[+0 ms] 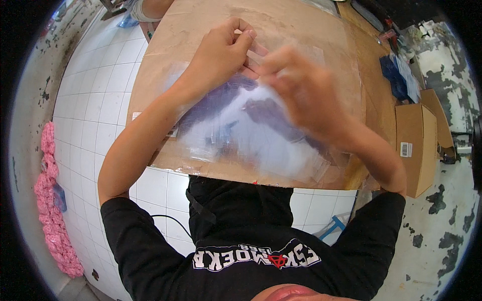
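Over the far half of the cardboard-topped table (196, 25), both my hands work close together. My left hand (226, 47) is closed, thumb and forefinger pinched on a small clear piece (255, 57) that looks like plastic. It shows between the two hands, and its exact kind is hard to make out. Right beside it is my right hand (306, 90), its fingers curled but smeared by motion, so I cannot tell what they hold. Beneath my hands lies a shiny clear plastic sheet (221, 140), with purple-blue and white reflections across it.
An open cardboard box (416, 145) stands right of the table, with a dark blue holder (394, 78) behind it. Pink wrapped bundles (52, 210) line the left wall on the tiled floor (93, 110). Another person's leg (153, 10) shows at the far left table edge.
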### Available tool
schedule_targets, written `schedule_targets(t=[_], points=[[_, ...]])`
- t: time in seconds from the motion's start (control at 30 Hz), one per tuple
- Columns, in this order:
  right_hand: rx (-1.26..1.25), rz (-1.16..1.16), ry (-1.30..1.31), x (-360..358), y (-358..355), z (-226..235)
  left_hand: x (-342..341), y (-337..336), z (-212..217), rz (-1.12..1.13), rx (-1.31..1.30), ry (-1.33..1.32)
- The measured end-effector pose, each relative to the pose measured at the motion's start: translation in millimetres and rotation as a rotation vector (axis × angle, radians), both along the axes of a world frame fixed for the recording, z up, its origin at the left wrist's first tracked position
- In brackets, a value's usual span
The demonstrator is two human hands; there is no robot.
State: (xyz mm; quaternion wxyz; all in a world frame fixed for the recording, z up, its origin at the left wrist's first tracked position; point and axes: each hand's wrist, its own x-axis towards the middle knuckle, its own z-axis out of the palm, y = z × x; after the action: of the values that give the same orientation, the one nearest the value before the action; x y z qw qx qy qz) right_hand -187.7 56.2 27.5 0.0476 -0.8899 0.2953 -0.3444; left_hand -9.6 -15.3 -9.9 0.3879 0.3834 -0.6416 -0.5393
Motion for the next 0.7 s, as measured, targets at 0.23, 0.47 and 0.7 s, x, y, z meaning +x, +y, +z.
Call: schedule_targets(t=[0.23,0.47,0.7], points=[[-0.249,-0.087,0.025,4.6,7.6,-26.3,-6.9,5.8,1.9,-0.034,0.075,0.151],[-0.326,-0.301,0.002,-25.8,-4.0,5.3,-18.2,40.7,20.1,-0.049,0.127,0.189],[-0.283,-0.258,-0.137,-28.2,0.5,-5.5,-26.1,55.0,10.0,-0.07,-0.028,0.226]])
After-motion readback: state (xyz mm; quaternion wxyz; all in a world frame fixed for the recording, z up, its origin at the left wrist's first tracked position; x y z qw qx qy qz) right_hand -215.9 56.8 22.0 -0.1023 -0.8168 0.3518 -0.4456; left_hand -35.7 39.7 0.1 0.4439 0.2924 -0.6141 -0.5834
